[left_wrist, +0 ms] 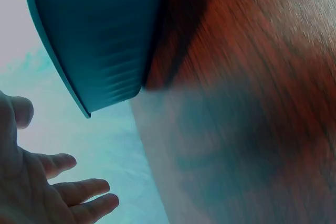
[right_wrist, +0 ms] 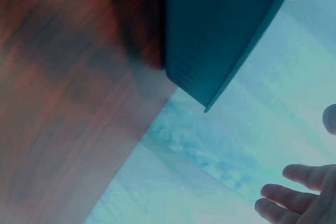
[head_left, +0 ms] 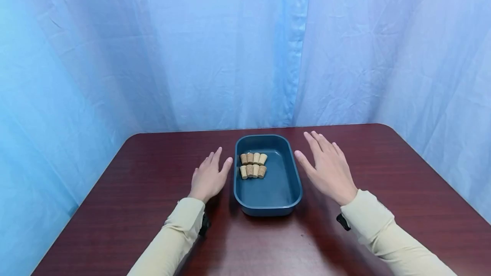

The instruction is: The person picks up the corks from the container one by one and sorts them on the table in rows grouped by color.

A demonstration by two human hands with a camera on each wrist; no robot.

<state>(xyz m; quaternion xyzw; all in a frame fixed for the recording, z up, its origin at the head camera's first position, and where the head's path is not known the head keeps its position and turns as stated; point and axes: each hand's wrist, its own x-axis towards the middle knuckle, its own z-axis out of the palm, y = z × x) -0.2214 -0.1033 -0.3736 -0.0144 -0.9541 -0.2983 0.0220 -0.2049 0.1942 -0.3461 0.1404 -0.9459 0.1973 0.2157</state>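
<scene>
Tray [head_left: 281,182]: resting on the worktop [head_left: 153,182], lying between the left hand [head_left: 211,174] and the right hand [head_left: 327,169], running its long axis forward, away from the person, roughly along the direction of the hands. Turning chiefly, as far as can be judged, on that flanking: having one long side facing the left hand and the other facing the right hand, lying near both yet touching neither, judging by the gaps showing in the wrist views. Leaving too little difference for naming the nearer hand, though placing the right hand's fingertips somewhat farther forward than the left's. Holding nothing in either hand, showing fingers extended and loosely parted, with thumbs angling in toward the tray. Lying inside the tray, closer to the left hand's side: eight small corks [head_left: 250,170], forming two rows of four, mixing paler and darker ones, and leaving bare floor showing toward the right hand. Standing between either hand and the corks: the tray's raised wall, probably blocking any low sideways approach to them. Covering the forearms behind the hands: pale sleeves [head_left: 165,246], with a dark device [head_left: 205,225] showing beneath each cuff. Hanging beyond the worktop, past the fingertips: blue curtains [head_left: 230,54].
</scene>
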